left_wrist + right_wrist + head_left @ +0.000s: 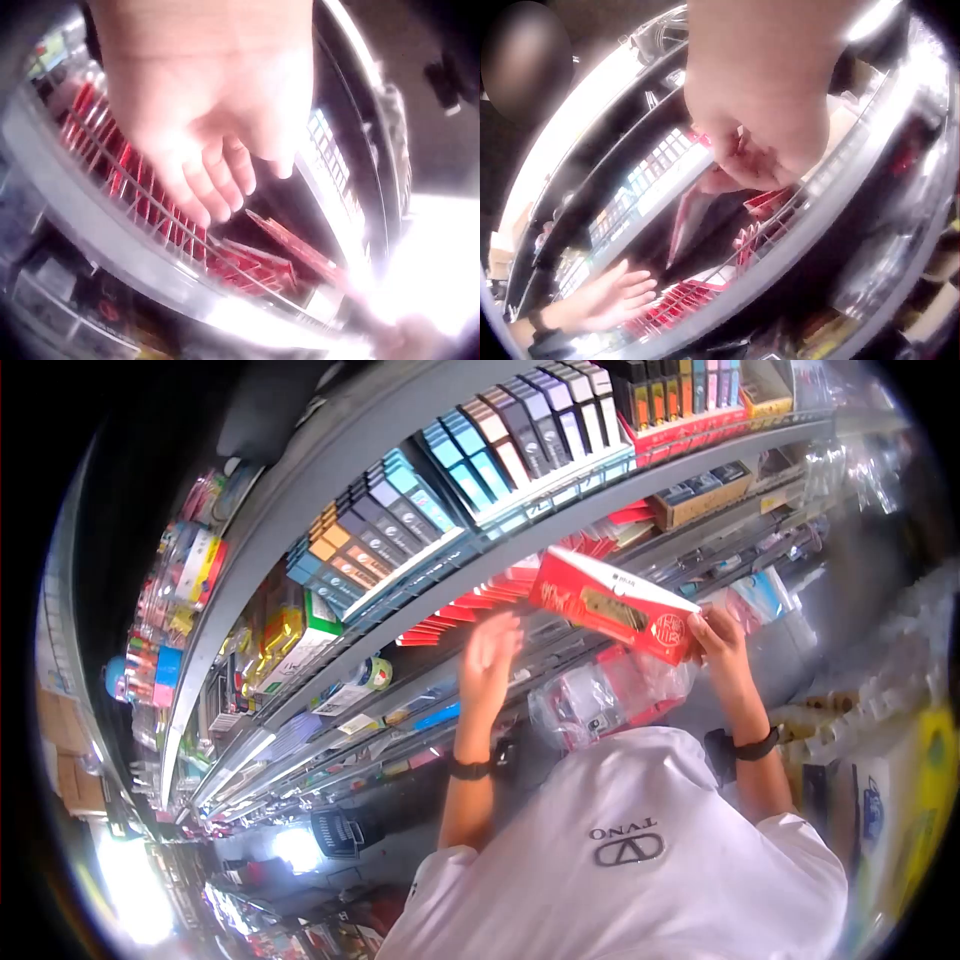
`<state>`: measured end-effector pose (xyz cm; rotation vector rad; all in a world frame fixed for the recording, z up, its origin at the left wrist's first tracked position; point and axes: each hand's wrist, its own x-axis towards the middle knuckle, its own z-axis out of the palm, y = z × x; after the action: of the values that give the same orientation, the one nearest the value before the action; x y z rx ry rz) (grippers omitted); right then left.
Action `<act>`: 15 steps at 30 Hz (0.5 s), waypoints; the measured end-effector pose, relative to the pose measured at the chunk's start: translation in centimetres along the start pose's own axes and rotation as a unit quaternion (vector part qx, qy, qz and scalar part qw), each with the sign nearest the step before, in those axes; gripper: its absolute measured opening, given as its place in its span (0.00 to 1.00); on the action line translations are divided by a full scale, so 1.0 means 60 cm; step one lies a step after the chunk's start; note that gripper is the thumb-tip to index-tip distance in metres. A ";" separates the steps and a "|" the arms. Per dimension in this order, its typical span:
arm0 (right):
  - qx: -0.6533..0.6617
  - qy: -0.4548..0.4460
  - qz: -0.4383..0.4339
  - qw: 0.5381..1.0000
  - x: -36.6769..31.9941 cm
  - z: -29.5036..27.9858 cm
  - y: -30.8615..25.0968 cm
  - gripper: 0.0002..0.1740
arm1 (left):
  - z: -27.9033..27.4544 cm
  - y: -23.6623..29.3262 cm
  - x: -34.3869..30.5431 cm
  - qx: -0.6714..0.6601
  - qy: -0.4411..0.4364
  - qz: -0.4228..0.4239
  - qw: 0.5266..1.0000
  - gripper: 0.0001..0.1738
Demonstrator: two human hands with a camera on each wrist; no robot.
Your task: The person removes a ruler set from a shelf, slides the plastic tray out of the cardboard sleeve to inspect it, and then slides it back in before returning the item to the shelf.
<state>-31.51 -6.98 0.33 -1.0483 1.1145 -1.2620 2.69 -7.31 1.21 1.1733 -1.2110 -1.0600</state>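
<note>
My right hand (722, 650) pinches one end of a flat red and white packet (565, 595) with a cut-out window and a round printed emblem. The packet is tilted out in front of the shelf, and in the right wrist view the same packet (681, 221) appears thin, nearly edge-on. My left hand (487, 665) holds nothing; its fingers are loosely extended, apart from the packet. Beside the left hand a row of similar red packets (450, 618) stands on the shelf. In the left wrist view, those packets (251, 266) sit behind a wire rail, below the left fingertips.
Rows of small coloured boxes (385, 510) fill the shelf above. A clear plastic bag (615, 700) with red contents is close in front of the body. The shelf's wire rail (150, 199) runs along its front edge. Lower shelves hold mixed packaged goods (370, 680).
</note>
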 end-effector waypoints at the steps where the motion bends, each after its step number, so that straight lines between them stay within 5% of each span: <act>1: 0.000 -0.019 0.005 1.000 -0.008 -0.011 0.005 0.15 | 0.005 0.018 -0.014 -0.092 0.009 -0.065 0.994 0.23; 4: 0.024 -0.050 0.023 0.998 -0.030 -0.022 0.016 0.16 | 0.013 0.027 -0.043 -0.201 -0.014 -0.080 0.976 0.26; 8: 0.020 -0.072 0.027 0.997 -0.037 -0.016 0.023 0.15 | 0.020 0.073 -0.056 -0.075 -0.094 -0.121 0.985 0.22; 15: 0.015 -0.071 0.036 0.997 -0.035 0.018 -0.011 0.15 | 0.033 0.082 -0.067 -0.057 -0.036 -0.083 0.994 0.18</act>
<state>-30.52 -4.91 1.25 -1.0490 1.0123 -1.1267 0.31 -2.95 5.61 1.1709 -1.1073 -1.2885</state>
